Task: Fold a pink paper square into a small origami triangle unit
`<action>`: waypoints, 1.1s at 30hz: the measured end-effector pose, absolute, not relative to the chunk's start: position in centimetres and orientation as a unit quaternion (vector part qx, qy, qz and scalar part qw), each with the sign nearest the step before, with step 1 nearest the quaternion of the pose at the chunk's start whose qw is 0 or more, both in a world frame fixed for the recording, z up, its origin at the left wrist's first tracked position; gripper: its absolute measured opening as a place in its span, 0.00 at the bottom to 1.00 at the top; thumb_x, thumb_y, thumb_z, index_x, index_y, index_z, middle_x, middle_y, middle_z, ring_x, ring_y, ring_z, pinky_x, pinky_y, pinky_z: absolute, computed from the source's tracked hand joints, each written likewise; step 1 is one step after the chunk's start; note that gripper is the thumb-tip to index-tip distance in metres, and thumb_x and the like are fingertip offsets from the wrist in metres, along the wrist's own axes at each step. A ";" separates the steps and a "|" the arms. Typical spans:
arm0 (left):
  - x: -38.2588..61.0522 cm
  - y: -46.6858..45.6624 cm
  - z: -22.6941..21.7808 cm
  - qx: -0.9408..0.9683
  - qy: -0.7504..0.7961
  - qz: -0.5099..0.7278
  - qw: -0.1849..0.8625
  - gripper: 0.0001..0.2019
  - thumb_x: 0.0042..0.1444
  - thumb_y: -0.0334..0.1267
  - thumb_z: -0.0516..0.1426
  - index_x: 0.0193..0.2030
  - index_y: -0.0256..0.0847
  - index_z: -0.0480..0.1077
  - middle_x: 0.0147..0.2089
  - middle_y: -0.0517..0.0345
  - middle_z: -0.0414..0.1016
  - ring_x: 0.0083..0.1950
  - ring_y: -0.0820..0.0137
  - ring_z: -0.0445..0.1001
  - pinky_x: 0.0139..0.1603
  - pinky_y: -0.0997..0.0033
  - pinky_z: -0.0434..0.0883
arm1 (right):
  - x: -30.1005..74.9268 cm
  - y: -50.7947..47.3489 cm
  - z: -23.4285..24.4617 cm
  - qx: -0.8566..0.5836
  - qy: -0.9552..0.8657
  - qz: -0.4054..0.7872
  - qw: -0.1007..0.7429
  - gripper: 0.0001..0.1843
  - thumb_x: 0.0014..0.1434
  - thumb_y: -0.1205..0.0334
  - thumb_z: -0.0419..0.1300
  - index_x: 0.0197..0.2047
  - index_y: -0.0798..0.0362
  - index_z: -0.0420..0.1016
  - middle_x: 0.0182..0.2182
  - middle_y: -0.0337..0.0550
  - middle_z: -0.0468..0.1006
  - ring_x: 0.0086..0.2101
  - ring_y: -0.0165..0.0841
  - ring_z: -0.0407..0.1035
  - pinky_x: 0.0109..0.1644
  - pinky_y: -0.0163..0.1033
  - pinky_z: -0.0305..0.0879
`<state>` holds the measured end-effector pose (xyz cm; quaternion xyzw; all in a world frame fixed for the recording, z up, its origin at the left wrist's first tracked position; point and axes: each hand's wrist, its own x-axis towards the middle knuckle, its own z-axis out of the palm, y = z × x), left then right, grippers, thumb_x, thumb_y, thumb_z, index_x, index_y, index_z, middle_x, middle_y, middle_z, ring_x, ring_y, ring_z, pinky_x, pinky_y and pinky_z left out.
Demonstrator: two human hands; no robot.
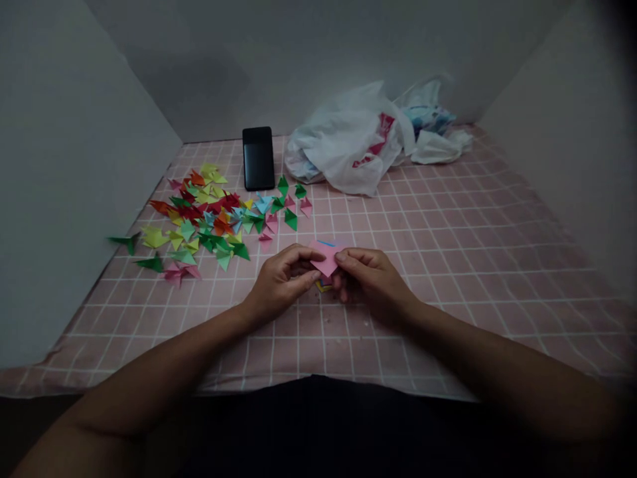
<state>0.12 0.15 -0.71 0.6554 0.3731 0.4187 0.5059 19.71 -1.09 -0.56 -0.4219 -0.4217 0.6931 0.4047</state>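
Between my two hands is a small pink sheet of origami paper [327, 259], its lower corner pointing toward me. My left hand [284, 277] pinches its left side between thumb and fingers. On the right side, the thumb and fingers of my right hand [372, 277] are closed on the same paper. Beneath it, partly hidden by the hands, lie other paper pieces [324, 287] with yellow and blue edges showing. To the left, many folded paper cranes [222, 222] in red, orange, yellow, green, blue and pink lie in a loose heap.
A black phone [258, 159] lies behind the cranes. White plastic bags [343, 136] with red print sit crumpled at the back, with a bluish packet [432, 119] beside them. A pink checked cloth [472, 265] covers the table, with walls on the left, back and right.
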 end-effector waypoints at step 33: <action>0.2 0.2 -0.9 0.658 0.382 0.410 0.503 0.07 0.54 0.30 0.61 0.41 0.38 0.74 0.42 0.53 0.74 0.43 0.69 0.76 0.45 0.70 0.74 | 19.7 -1.2 -1.0 -0.405 -0.405 0.719 0.394 0.18 0.62 0.50 0.64 0.28 0.55 0.75 0.23 0.39 0.78 0.18 0.25 0.70 0.23 0.31 0.65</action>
